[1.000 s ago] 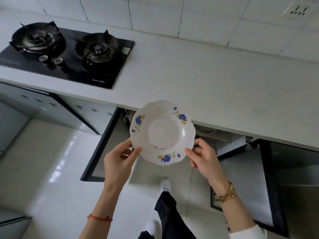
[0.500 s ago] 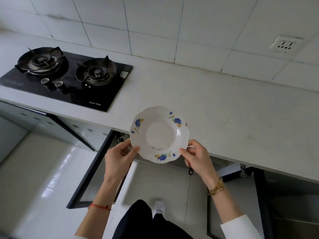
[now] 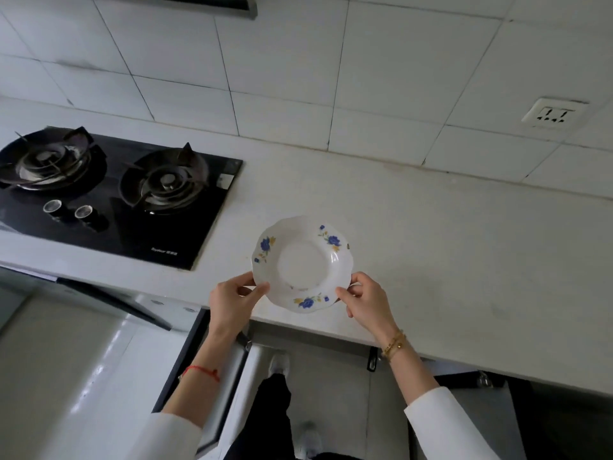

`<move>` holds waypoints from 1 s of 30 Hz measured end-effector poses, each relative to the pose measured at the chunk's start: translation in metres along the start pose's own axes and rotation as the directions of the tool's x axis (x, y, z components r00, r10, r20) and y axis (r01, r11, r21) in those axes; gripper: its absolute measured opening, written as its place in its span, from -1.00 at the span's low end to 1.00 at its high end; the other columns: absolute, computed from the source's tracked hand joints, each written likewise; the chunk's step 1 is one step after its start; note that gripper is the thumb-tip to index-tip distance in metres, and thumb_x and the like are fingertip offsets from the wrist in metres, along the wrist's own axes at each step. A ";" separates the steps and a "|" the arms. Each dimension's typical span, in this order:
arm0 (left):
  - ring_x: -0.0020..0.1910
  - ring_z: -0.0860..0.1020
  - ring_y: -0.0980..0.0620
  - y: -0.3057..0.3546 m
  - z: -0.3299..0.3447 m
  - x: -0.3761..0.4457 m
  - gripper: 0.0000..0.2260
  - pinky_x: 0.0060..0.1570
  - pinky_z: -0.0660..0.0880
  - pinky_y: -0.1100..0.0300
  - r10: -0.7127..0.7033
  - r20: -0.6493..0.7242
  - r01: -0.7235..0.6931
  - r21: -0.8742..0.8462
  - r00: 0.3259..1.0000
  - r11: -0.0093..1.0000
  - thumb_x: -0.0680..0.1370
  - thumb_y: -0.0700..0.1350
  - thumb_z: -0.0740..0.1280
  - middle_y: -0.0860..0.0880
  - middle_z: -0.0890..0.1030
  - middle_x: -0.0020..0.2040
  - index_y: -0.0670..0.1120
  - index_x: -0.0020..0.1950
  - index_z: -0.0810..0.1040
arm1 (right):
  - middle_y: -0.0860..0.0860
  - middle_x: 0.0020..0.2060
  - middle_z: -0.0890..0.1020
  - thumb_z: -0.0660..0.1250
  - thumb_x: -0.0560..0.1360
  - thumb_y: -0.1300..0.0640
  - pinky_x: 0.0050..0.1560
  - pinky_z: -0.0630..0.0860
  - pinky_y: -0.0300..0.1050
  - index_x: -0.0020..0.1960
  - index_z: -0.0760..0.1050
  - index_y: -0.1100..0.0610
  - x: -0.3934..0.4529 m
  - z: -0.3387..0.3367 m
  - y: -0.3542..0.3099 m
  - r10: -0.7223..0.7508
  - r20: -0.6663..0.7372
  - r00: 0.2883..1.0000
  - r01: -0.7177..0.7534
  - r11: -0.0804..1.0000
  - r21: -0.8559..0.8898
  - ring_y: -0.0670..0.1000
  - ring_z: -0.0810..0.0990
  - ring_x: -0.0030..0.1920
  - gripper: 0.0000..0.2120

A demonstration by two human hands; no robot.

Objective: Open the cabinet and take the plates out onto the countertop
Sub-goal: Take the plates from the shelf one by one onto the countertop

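Observation:
A white plate (image 3: 302,263) with a scalloped rim and blue and yellow flowers is over the front part of the pale countertop (image 3: 447,247); I cannot tell whether it touches the surface. My left hand (image 3: 234,302) pinches its left near rim and my right hand (image 3: 366,302) pinches its right near rim. Below the counter the cabinet doors stand open: one dark-framed door (image 3: 185,353) on the left, another (image 3: 491,406) on the right. The cabinet's inside is hidden under the counter edge.
A black two-burner gas hob (image 3: 109,194) is set into the counter to the left of the plate. A wall socket (image 3: 552,112) sits on the white tiles at the right. My legs and white shoes (image 3: 280,365) stand on the pale floor between the doors.
The plate has risen from in front of the open cabinet up and forward over the counter's front edge. Both hands kept their hold, and the view has tilted up towards the wall.

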State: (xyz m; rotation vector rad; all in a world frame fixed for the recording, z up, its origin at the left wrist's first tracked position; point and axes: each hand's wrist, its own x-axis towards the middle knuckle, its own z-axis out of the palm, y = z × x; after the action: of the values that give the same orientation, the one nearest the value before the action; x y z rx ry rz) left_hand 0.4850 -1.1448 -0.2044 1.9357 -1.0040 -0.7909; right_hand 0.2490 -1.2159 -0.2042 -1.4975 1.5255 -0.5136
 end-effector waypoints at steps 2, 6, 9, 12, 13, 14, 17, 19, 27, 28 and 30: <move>-0.29 0.59 0.03 -0.001 0.002 0.027 -0.81 -0.24 0.46 0.29 -0.001 0.013 0.001 0.041 1.000 0.999 0.45 -0.07 0.47 0.08 0.69 -0.21 0.01 0.05 0.70 | 0.08 -0.20 0.71 0.39 0.47 0.12 -0.23 0.56 -0.08 -0.13 0.45 0.14 0.024 0.009 -0.005 0.029 -0.018 0.999 -0.029 0.999 -0.023 0.01 0.56 -0.40 -0.87; -0.44 0.46 0.10 -0.006 0.004 0.071 -0.85 -0.43 0.35 0.46 -0.011 0.022 0.009 0.086 1.000 0.996 0.46 -0.10 0.46 0.12 0.65 -0.29 -0.01 0.01 0.71 | 0.08 -0.18 0.71 0.39 0.46 0.14 -0.18 0.61 -0.02 -0.07 0.48 0.20 0.067 0.028 -0.014 0.088 -0.032 0.996 -0.090 0.994 -0.067 0.09 0.64 -0.24 -0.85; -0.48 0.42 0.11 -0.013 0.004 0.100 -0.87 -0.43 0.36 0.47 -0.022 0.028 0.019 0.111 0.999 0.994 0.46 -0.11 0.46 0.10 0.64 -0.30 -0.02 -0.01 0.71 | 0.03 -0.21 0.71 0.38 0.46 0.13 -0.36 0.50 -0.23 -0.09 0.48 0.14 0.094 0.044 -0.020 0.099 -0.031 0.995 -0.102 0.989 -0.103 -0.02 0.61 -0.29 -0.89; -0.49 0.41 0.09 -0.024 0.005 0.124 -0.88 -0.49 0.30 0.41 -0.072 0.034 0.066 0.139 0.997 0.988 0.46 -0.11 0.46 0.08 0.63 -0.32 -0.03 -0.02 0.72 | 0.01 -0.25 0.71 0.37 0.46 0.13 -0.37 0.44 -0.26 -0.15 0.44 0.09 0.115 0.059 -0.025 0.127 -0.033 0.991 -0.130 0.982 -0.136 -0.02 0.63 -0.25 -0.89; -0.48 0.42 0.08 -0.028 0.005 0.129 -0.88 -0.47 0.28 0.40 -0.084 0.039 0.077 0.147 0.996 0.986 0.46 -0.10 0.46 0.08 0.63 -0.32 -0.03 -0.03 0.72 | 0.02 -0.24 0.70 0.37 0.46 0.12 -0.34 0.48 -0.22 -0.17 0.43 0.08 0.120 0.064 -0.026 0.140 -0.031 0.990 -0.143 0.979 -0.143 0.00 0.65 -0.23 -0.88; -0.47 0.42 0.07 -0.031 0.006 0.136 -0.88 -0.45 0.29 0.35 -0.094 0.043 0.087 0.154 0.995 0.984 0.46 -0.09 0.46 0.08 0.63 -0.33 -0.03 -0.03 0.72 | 0.04 -0.24 0.70 0.37 0.46 0.12 -0.30 0.51 -0.17 -0.17 0.42 0.08 0.126 0.068 -0.027 0.155 -0.030 0.987 -0.158 0.976 -0.149 0.01 0.66 -0.21 -0.87; -0.49 0.40 0.10 -0.039 0.006 0.151 -0.90 -0.46 0.26 0.32 -0.123 0.052 0.112 0.171 0.991 0.979 0.45 -0.09 0.47 0.14 0.57 -0.41 -0.03 -0.07 0.72 | 0.04 -0.22 0.70 0.37 0.45 0.10 -0.20 0.54 -0.10 -0.14 0.45 0.12 0.138 0.079 -0.026 0.192 -0.038 0.981 -0.196 0.965 -0.176 0.05 0.66 -0.18 -0.88; -0.51 0.38 0.12 -0.043 0.007 0.159 -0.91 -0.49 0.22 0.35 -0.139 0.057 0.127 0.176 0.989 0.976 0.44 -0.08 0.47 0.17 0.51 -0.46 -0.02 -0.08 0.72 | 0.05 -0.19 0.71 0.37 0.46 0.09 -0.15 0.56 -0.07 -0.10 0.47 0.15 0.144 0.084 -0.025 0.211 -0.036 0.977 -0.214 0.959 -0.189 0.07 0.66 -0.15 -0.86; -0.42 0.47 0.14 -0.054 0.012 0.174 -0.91 -0.40 0.33 0.29 -0.144 0.107 0.118 0.218 0.984 0.969 0.44 -0.07 0.47 0.07 0.65 -0.31 -0.02 -0.07 0.71 | 0.01 -0.27 0.62 0.36 0.48 0.07 -0.37 0.39 -0.19 -0.16 0.40 0.12 0.153 0.093 -0.018 0.253 -0.022 0.967 -0.250 0.935 -0.250 0.02 0.55 -0.27 -0.83; -0.41 0.48 0.12 -0.055 0.013 0.174 -0.91 -0.39 0.33 0.28 -0.150 0.113 0.122 0.223 0.982 0.967 0.44 -0.07 0.47 0.06 0.65 -0.30 -0.03 -0.08 0.71 | 0.01 -0.28 0.61 0.36 0.48 0.07 -0.40 0.35 -0.21 -0.17 0.38 0.10 0.153 0.093 -0.018 0.255 -0.021 0.967 -0.251 0.933 -0.258 0.01 0.52 -0.29 -0.83; -0.37 0.52 0.09 -0.057 0.013 0.175 -0.91 -0.38 0.34 0.29 -0.157 0.119 0.127 0.226 0.980 0.966 0.44 -0.07 0.47 0.07 0.66 -0.30 -0.03 -0.09 0.71 | 0.02 -0.28 0.61 0.35 0.48 0.07 -0.42 0.33 -0.21 -0.18 0.37 0.09 0.153 0.094 -0.017 0.260 -0.012 0.966 -0.253 0.930 -0.266 0.00 0.50 -0.32 -0.82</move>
State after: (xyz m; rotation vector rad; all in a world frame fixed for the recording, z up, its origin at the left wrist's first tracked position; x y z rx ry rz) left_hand 0.5807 -1.2784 -0.2879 2.1849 -1.0794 -0.9381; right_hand 0.3579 -1.3351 -0.2849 -1.4637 1.7942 -0.1405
